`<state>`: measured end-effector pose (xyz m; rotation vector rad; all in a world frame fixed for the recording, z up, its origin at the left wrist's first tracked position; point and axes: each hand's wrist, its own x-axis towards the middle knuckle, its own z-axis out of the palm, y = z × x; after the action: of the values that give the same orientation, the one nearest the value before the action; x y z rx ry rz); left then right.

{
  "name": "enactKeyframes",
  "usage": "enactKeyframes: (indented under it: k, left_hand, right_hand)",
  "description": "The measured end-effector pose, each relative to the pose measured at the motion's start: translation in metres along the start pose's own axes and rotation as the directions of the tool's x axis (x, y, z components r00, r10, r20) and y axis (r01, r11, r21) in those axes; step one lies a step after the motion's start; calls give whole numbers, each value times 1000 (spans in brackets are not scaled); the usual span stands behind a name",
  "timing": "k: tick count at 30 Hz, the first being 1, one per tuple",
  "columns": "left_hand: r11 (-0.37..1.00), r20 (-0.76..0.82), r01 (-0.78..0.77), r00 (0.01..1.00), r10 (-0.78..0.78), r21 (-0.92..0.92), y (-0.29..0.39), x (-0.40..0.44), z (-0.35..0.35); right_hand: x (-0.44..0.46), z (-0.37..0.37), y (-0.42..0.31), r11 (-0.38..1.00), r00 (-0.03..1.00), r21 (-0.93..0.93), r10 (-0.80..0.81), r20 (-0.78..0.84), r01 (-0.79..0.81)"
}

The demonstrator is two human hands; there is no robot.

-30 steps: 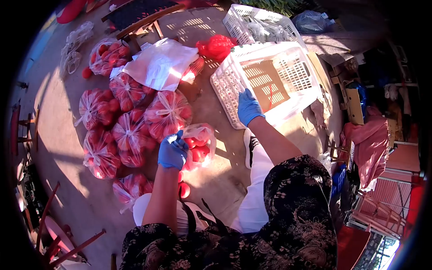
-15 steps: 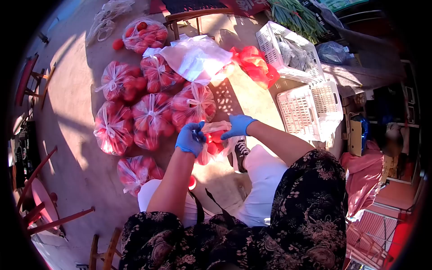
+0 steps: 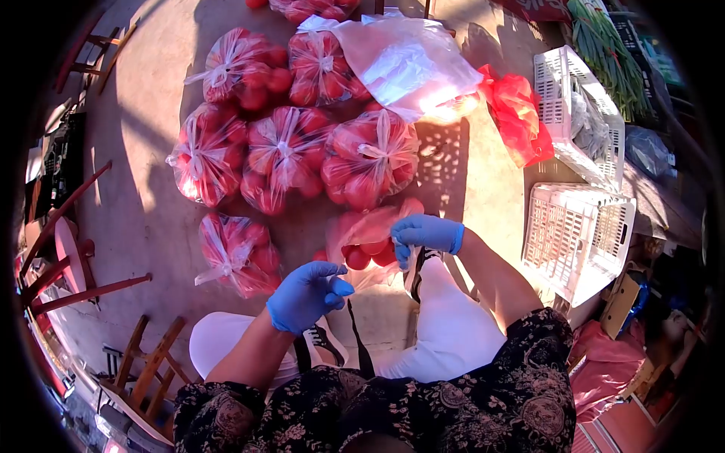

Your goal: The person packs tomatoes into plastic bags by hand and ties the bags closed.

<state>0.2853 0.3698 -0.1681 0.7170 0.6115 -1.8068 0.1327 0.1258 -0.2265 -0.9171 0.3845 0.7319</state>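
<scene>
An untied clear plastic bag (image 3: 349, 230) with several tomatoes (image 3: 357, 259) inside stands on the ground between my feet, its mouth towards me. My right hand (image 3: 424, 234), in a blue glove, pinches the right edge of the bag's mouth. Nearer to me and left of the bag is my left hand (image 3: 306, 297), also blue-gloved; its fingers are bent but apart, with nothing visible in them. Beyond the bag sit several knotted bags of tomatoes (image 3: 284, 155). One more knotted bag (image 3: 238, 255) lies left of the open one.
White plastic sheets or bags (image 3: 411, 64) lie beyond the tomato bags, beside a red plastic bag (image 3: 517, 117). Two white crates (image 3: 578, 241) stand at the right, near green leafy stalks (image 3: 612, 60). Wooden stool legs (image 3: 151, 359) are at the left.
My left hand has come off the bag's rim and moved back towards me. My right hand still holds the bag's edge. The view has tilted down and shifted left.
</scene>
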Motion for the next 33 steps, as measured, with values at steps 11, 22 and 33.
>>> enactKeyframes:
  k: [11, 22, 33]
  left_hand:
    - [911, -85, -230, 958, 274, 342, 75, -21, 8]
    - [664, -278, -259, 758, 590, 702, 82, -39, 6]
    - [627, -299, -248, 714, 634, 738, 65, -34, -18]
  right_hand:
    - [-25, 11, -2, 991, 964, -113, -33, 266, 65]
    - [5, -3, 1, 991, 947, 74, 87, 309, -115]
    - [20, -28, -5, 990, 939, 86, 75, 335, -110]
